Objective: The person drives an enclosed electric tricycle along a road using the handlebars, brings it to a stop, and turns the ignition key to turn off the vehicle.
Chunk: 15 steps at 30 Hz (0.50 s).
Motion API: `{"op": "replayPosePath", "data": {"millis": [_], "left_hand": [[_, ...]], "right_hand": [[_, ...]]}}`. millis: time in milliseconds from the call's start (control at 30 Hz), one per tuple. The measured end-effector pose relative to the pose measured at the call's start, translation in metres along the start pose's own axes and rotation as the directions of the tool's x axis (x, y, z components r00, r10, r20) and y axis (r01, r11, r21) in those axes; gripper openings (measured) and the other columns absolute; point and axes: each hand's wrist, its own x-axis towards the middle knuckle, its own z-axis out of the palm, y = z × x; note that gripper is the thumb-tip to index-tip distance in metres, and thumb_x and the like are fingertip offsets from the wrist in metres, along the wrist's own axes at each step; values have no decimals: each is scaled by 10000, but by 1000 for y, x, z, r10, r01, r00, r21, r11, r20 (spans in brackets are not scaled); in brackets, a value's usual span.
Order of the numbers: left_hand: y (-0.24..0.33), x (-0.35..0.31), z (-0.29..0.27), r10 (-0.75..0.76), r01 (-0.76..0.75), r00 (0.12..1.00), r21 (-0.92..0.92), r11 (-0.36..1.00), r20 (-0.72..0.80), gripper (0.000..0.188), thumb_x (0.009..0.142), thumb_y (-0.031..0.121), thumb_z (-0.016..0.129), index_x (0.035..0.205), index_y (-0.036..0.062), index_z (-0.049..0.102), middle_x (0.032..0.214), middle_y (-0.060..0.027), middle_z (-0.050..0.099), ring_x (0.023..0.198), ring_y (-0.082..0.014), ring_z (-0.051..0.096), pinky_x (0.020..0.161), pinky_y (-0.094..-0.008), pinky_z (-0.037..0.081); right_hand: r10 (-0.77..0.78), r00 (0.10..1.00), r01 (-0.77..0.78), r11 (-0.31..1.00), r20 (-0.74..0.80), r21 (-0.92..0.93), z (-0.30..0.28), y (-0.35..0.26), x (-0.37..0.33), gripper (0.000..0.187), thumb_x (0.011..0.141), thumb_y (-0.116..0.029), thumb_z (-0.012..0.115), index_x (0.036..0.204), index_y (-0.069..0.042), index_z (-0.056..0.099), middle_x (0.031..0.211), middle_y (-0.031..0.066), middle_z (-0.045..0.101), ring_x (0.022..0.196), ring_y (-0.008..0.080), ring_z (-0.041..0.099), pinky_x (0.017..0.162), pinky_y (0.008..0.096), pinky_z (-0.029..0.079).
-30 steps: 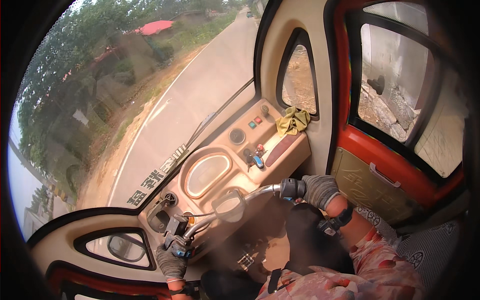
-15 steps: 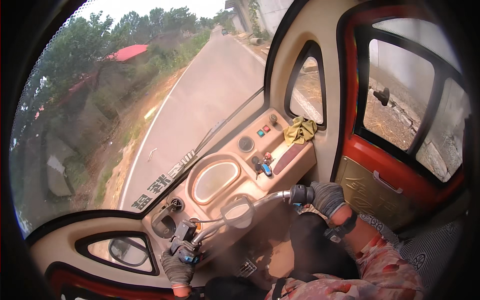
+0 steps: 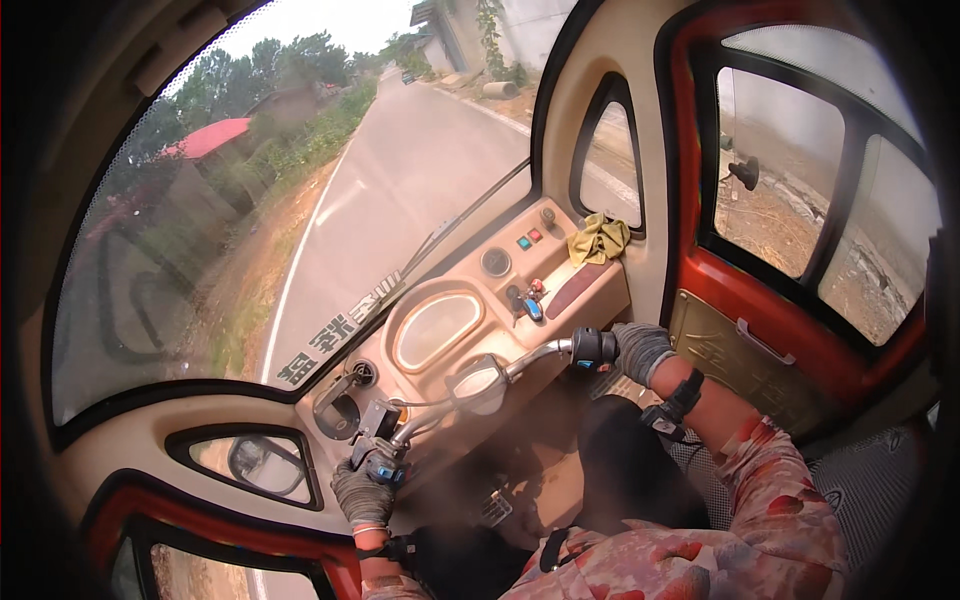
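Observation:
A silver handlebar (image 3: 536, 357) runs across the front of a small vehicle's cab. My left hand (image 3: 361, 492), in a grey work glove, is wrapped round its left grip, beside a switch block (image 3: 380, 464) with a blue button. On the right grip, my gloved right hand (image 3: 643, 352) is closed next to a black switch housing (image 3: 593, 349). The grips are mostly hidden by my fingers. Between the hands, a pale covered unit (image 3: 478, 386) sits at the handlebar's middle. A key bunch with a blue fob (image 3: 528, 305) lies on the beige dashboard (image 3: 420, 369).
A yellow-green cloth (image 3: 599, 240) rests at the dashboard's right end. Past the windscreen a paved road (image 3: 400, 170) runs ahead, with trees on its left and a wall on its right. A red door (image 3: 740, 310) is at my right. A foot pedal (image 3: 496, 508) shows below.
The view has shifted, and the roadside outside has moved past. The handlebar has turned slightly, with my left hand a little higher and my right hand slightly higher and left. Both hands keep their grip.

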Motion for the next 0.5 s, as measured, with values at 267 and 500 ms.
{"op": "replayPosePath", "data": {"millis": [267,500], "left_hand": [[5,-19,4,-15,11,999,-80,997,-48,393,679,226,747,1053,108,721,1097,-174,623,1055,-382,563,943,-439,443],[11,-19,-4,-22,22,1000,37,999,-9,419,675,207,740,1086,127,721,1144,-189,622,1120,-389,557,1001,-442,429]], "right_hand": [[-138,989,141,985,45,-100,-25,9,16,599,711,-608,798,1009,-100,689,940,154,727,925,344,710,819,455,552],[-145,987,137,986,-76,-95,-16,10,12,602,704,-612,789,993,-100,661,857,134,720,851,350,714,761,462,548]]}}
